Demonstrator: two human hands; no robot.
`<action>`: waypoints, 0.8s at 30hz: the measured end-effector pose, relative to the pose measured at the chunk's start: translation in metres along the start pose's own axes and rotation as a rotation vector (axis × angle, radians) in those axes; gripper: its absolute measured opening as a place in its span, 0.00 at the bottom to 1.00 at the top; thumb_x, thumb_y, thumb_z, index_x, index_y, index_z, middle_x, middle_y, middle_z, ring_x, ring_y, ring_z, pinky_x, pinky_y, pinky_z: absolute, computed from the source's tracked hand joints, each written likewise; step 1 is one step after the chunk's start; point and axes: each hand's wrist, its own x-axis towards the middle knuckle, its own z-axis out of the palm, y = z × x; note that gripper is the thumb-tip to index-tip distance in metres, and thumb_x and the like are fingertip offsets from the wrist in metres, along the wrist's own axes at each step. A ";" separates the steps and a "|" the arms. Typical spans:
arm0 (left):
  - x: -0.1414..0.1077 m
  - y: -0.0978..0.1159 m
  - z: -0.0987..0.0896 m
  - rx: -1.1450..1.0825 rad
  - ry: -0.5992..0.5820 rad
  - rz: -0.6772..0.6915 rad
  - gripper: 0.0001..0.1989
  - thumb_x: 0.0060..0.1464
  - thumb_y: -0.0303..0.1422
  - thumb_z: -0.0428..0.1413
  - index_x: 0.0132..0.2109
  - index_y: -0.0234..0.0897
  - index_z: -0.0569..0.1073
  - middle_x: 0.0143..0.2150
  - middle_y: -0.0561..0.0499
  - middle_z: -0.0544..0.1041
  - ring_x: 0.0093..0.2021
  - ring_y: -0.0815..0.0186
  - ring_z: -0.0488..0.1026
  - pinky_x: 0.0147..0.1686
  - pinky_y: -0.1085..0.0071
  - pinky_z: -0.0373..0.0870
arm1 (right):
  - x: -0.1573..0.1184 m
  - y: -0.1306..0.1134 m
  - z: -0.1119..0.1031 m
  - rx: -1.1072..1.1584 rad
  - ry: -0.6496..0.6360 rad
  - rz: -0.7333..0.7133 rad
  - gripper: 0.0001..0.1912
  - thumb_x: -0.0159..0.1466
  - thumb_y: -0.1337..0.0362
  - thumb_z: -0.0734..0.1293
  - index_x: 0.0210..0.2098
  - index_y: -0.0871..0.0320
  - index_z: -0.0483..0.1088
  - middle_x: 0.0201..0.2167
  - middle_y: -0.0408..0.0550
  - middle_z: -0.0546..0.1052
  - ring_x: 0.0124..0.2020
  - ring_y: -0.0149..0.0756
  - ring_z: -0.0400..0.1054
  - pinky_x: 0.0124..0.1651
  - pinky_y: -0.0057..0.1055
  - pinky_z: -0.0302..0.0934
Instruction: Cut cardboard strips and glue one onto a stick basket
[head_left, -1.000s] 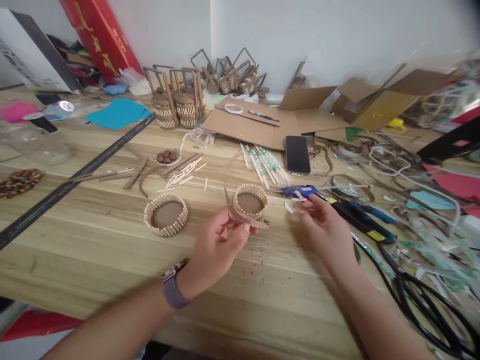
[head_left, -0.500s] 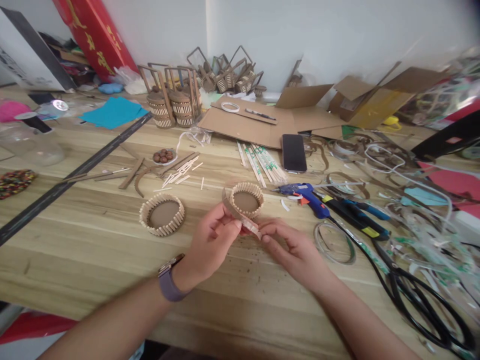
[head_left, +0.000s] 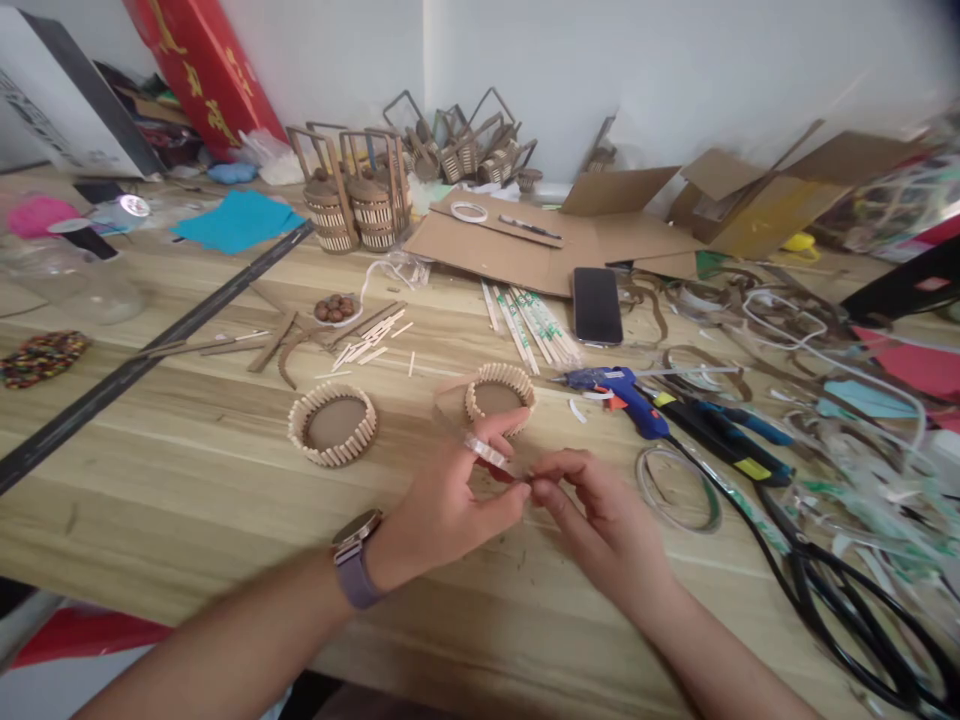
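Observation:
A thin brown strip [head_left: 491, 455] with a shiny, pale face runs between my two hands. My left hand [head_left: 457, 500], with a watch [head_left: 358, 550] on its wrist, is closed on it, thumb pointing toward its near end. At that end, the thumb and fingertips of my right hand [head_left: 592, 510] pinch the strip. Just beyond my fingers stands a small round basket of short sticks [head_left: 500, 395] with a brown base. A second stick basket [head_left: 332, 425] sits to the left, apart from my hands.
A blue glue gun [head_left: 615, 390], pliers [head_left: 739, 420] and large black scissors [head_left: 855, 620] lie to the right. Behind are loose sticks [head_left: 373, 338], a phone [head_left: 597, 305] and cardboard [head_left: 510, 240]. Finished handled baskets [head_left: 356, 205] stand farther back. A dark metal bar [head_left: 150, 345] crosses the left side.
My left hand has slid along the strip toward my right fingertips, its thumb now near the strip's end. The strip has blurred and tilted. The view has shifted slightly.

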 end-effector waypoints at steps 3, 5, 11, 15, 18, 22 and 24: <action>-0.001 -0.002 0.002 -0.017 -0.012 -0.002 0.29 0.55 0.26 0.55 0.63 0.41 0.61 0.42 0.51 0.74 0.44 0.65 0.74 0.50 0.66 0.70 | -0.003 -0.002 0.003 -0.025 0.029 -0.038 0.02 0.67 0.64 0.64 0.37 0.52 0.68 0.28 0.41 0.78 0.27 0.32 0.73 0.30 0.26 0.66; -0.001 -0.002 0.004 -0.049 -0.026 -0.005 0.30 0.55 0.25 0.54 0.64 0.41 0.59 0.41 0.52 0.74 0.43 0.66 0.74 0.49 0.66 0.70 | -0.003 -0.004 0.003 -0.044 0.028 -0.072 0.03 0.67 0.66 0.64 0.36 0.52 0.67 0.28 0.40 0.78 0.28 0.31 0.74 0.31 0.25 0.66; -0.003 0.002 0.006 -0.043 -0.021 -0.037 0.29 0.54 0.25 0.55 0.62 0.40 0.60 0.41 0.52 0.74 0.42 0.67 0.73 0.46 0.68 0.71 | -0.003 -0.007 0.002 -0.081 0.031 -0.117 0.04 0.67 0.68 0.63 0.36 0.52 0.66 0.28 0.42 0.78 0.29 0.33 0.75 0.31 0.27 0.67; -0.003 0.005 0.005 -0.034 -0.002 -0.093 0.29 0.53 0.25 0.54 0.62 0.40 0.61 0.41 0.52 0.75 0.40 0.67 0.73 0.45 0.69 0.70 | -0.003 -0.007 0.004 -0.054 0.035 -0.141 0.05 0.66 0.69 0.62 0.37 0.52 0.65 0.30 0.42 0.77 0.30 0.33 0.75 0.33 0.27 0.68; -0.002 0.005 0.005 -0.050 0.006 -0.125 0.29 0.52 0.26 0.56 0.61 0.40 0.62 0.41 0.52 0.75 0.41 0.67 0.74 0.44 0.69 0.70 | -0.005 -0.006 0.006 -0.034 0.054 -0.092 0.05 0.66 0.69 0.62 0.37 0.52 0.65 0.30 0.43 0.77 0.31 0.34 0.74 0.33 0.28 0.68; -0.001 0.003 0.006 -0.116 0.017 -0.142 0.27 0.52 0.25 0.56 0.59 0.38 0.64 0.40 0.52 0.75 0.40 0.67 0.74 0.43 0.70 0.71 | -0.004 -0.005 0.005 -0.047 0.057 -0.050 0.04 0.65 0.68 0.63 0.36 0.52 0.66 0.29 0.43 0.77 0.29 0.34 0.73 0.32 0.28 0.67; -0.001 0.001 0.006 -0.121 0.033 -0.149 0.26 0.53 0.25 0.56 0.59 0.39 0.64 0.39 0.53 0.75 0.39 0.67 0.74 0.41 0.71 0.71 | -0.002 -0.005 0.003 -0.091 0.062 -0.063 0.05 0.65 0.69 0.63 0.35 0.52 0.66 0.28 0.42 0.76 0.28 0.34 0.73 0.31 0.28 0.66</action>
